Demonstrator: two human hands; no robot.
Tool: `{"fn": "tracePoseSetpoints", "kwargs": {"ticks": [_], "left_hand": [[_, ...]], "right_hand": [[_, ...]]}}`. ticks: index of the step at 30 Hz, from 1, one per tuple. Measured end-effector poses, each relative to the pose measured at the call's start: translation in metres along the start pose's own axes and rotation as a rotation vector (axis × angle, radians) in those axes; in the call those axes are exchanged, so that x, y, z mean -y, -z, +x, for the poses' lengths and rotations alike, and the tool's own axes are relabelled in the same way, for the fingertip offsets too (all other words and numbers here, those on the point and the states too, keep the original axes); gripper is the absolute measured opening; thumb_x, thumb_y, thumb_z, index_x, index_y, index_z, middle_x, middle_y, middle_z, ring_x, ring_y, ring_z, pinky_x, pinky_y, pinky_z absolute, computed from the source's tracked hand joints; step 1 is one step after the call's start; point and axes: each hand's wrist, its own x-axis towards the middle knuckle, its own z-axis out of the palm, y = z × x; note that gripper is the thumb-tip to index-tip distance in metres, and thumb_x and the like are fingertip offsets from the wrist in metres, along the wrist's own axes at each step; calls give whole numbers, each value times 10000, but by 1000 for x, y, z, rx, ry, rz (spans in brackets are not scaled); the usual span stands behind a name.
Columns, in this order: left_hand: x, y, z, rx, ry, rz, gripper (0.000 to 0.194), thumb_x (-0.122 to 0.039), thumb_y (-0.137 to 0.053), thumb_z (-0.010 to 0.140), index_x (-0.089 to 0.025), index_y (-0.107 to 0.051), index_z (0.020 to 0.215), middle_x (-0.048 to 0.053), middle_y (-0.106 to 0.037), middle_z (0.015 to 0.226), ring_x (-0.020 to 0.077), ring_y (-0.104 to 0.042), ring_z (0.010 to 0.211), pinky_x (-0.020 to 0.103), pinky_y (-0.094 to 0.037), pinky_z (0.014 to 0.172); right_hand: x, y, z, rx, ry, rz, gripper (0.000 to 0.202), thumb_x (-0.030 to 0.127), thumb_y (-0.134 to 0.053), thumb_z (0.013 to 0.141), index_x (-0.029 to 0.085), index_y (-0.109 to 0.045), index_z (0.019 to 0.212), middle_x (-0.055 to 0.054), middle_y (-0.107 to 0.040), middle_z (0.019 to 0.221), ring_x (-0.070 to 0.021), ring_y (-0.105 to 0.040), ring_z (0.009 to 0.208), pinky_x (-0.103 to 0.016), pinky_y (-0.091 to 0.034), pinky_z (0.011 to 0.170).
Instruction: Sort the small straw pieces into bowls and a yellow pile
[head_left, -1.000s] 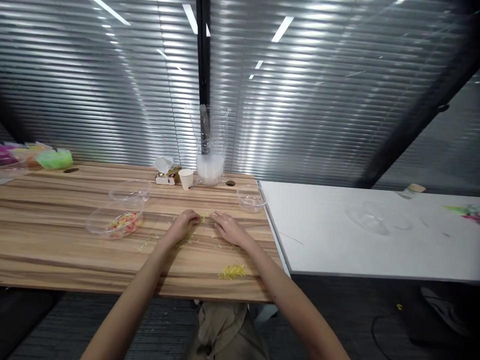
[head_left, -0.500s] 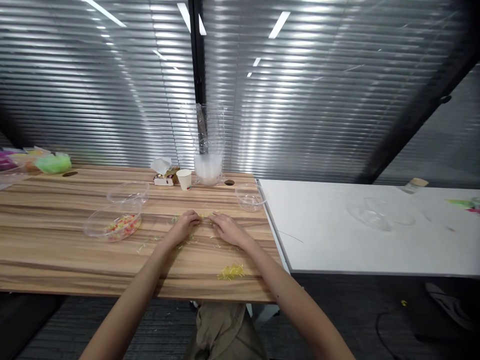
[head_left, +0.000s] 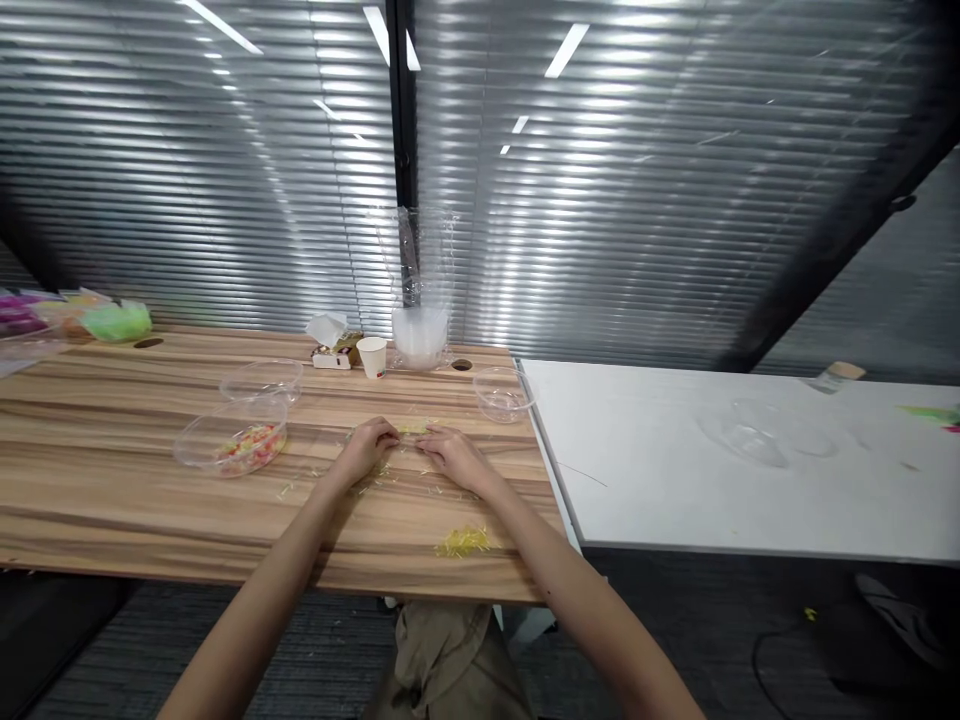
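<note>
My left hand [head_left: 367, 448] rests on the wooden table, fingers curled together near small yellow-green pieces [head_left: 412, 430]. Facing it, my right hand [head_left: 450, 452] touches the tabletop with its fingers bent; whether anything is between the fingertips of either hand is too small to tell. Thin loose pieces [head_left: 367, 485] lie scattered around and between the hands. Closer to the front edge sits a heap of yellow pieces [head_left: 463, 542]. On the left, a clear bowl [head_left: 196, 445] contains red, orange and yellow-green pieces [head_left: 251, 448].
Behind the hands stand a tissue box [head_left: 332, 357], a paper cup [head_left: 373, 357] and stacked clear containers [head_left: 420, 335]. Clear bowls sit at back left [head_left: 262, 380] and right [head_left: 502, 393]. A white table [head_left: 652, 480] adjoins on the right, holding clear plastic lids [head_left: 754, 440].
The view has shifted slightly. Both hands remain in nearly the same place, with only small finger movement.
</note>
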Motion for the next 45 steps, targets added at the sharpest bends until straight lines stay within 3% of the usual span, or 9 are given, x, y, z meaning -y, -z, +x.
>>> {"fn": "tracePoseSetpoints", "kwargs": {"ticks": [3, 7, 13, 25, 35, 45], "left_hand": [[-1, 1, 0, -2, 8, 15, 118, -192, -553, 800, -172, -655, 744, 53, -652, 785, 186, -597, 773, 289, -456, 745], [-2, 1, -1, 0, 15, 29, 121, -196, -558, 801, -171, -658, 738, 57, -658, 782, 191, -600, 774, 293, -453, 744], [3, -2, -1, -13, 50, 48, 129, -212, -552, 798, -174, -665, 746, 58, -669, 791, 196, -603, 782, 298, -458, 752], [7, -2, -1, -11, 109, 93, 150, -208, -552, 785, -174, -697, 768, 78, -697, 813, 227, -626, 813, 312, -458, 772], [6, 0, -3, -20, 148, 133, 151, -244, -578, 780, -172, -711, 784, 92, -711, 841, 241, -635, 824, 322, -458, 777], [2, -1, -2, -41, 127, 124, 167, -229, -538, 789, -176, -695, 768, 88, -708, 824, 232, -632, 809, 314, -455, 766]], "right_hand": [[3, 3, 0, -10, -20, -12, 292, 69, -498, 899, 198, -711, 1051, -37, -700, 1090, -223, -549, 1188, -340, -414, 1022], [7, 8, 0, -17, -27, -12, 286, 39, -503, 883, 202, -726, 957, -35, -716, 980, -188, -638, 973, -280, -461, 896], [6, 8, 0, -43, -52, -30, 235, 41, -520, 884, 164, -719, 883, -50, -708, 882, -175, -627, 829, -253, -450, 789], [1, 5, -2, -89, -105, -73, 185, 59, -558, 883, 151, -680, 779, -41, -665, 786, -164, -565, 784, -242, -390, 738], [5, 5, -2, -88, -134, -86, 183, 41, -561, 868, 154, -687, 799, -41, -670, 788, -163, -565, 762, -235, -385, 706], [5, 4, -1, -71, -118, -91, 158, 76, -565, 894, 154, -702, 880, -47, -668, 844, -169, -565, 839, -244, -400, 771]]}}
